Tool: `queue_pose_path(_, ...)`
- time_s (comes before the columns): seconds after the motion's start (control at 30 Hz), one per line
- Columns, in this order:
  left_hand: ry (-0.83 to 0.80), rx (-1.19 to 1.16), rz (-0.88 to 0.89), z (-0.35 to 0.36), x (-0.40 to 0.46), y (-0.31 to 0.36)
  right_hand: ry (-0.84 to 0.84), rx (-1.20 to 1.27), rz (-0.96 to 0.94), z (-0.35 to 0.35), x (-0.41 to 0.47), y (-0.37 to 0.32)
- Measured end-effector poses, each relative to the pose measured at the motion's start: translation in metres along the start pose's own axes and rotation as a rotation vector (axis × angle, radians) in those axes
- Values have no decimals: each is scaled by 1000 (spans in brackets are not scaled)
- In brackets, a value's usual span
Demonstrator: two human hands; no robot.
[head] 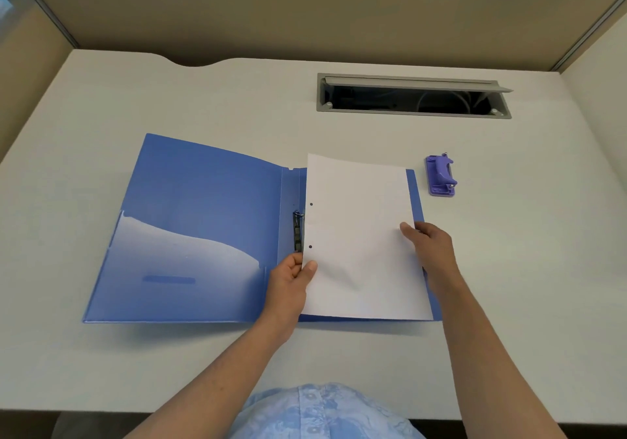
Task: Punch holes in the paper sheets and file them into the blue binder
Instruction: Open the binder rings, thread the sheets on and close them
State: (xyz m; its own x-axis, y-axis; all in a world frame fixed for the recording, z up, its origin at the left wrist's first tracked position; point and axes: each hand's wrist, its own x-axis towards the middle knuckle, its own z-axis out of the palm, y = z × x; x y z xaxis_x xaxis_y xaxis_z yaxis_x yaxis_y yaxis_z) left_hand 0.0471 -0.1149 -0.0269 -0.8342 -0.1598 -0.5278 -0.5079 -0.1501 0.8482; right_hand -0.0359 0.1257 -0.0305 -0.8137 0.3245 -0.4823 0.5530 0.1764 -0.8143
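Note:
The blue binder (200,214) lies open flat on the desk, its metal ring clip (298,231) at the spine. White paper sheets (359,235) with two punched holes along the left edge lie over the binder's right half, the holes just right of the clip. My left hand (291,282) pinches the sheets' lower left edge. My right hand (429,245) grips the sheets' right edge at mid height. A purple hole punch (440,175) stands on the desk to the right of the binder, apart from both hands.
A grey cable tray (412,97) with an open lid is sunk into the white desk (237,99) behind the binder. Beige partition walls close in the back and sides. The desk's front edge runs near my shirt.

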Motion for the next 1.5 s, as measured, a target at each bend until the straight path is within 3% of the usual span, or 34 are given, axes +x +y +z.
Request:
queue_pose_path(0.27, -14, -110, -73, 0, -1, -6, -159, 36, 44, -5, -9, 2)
queue_pose_path(0.43, 33, 175, -75, -4, 2, -7, -152, 104, 45, -11, -14, -3)
queue_pose_path(0.6, 223, 497, 178, -19, 6, 18, -138, 170, 18, -11, -20, -11)
queue_pose_path(0.7, 266, 676, 456, -24, 19, 27, -150, 178, 9, -9, -19, -17)
queue_pose_path(0.83, 65, 982, 654, -32, 52, 31, -149, 174, 13, -7, -20, -23)
queue_pose_path(1.03, -254, 1288, 574, -42, 79, 43, -161, 198, 34, -10, -22, -26)
queue_pose_path(1.5, -325, 1309, 514, -45, 76, 44, -227, 287, 76, -16, -21, -25)
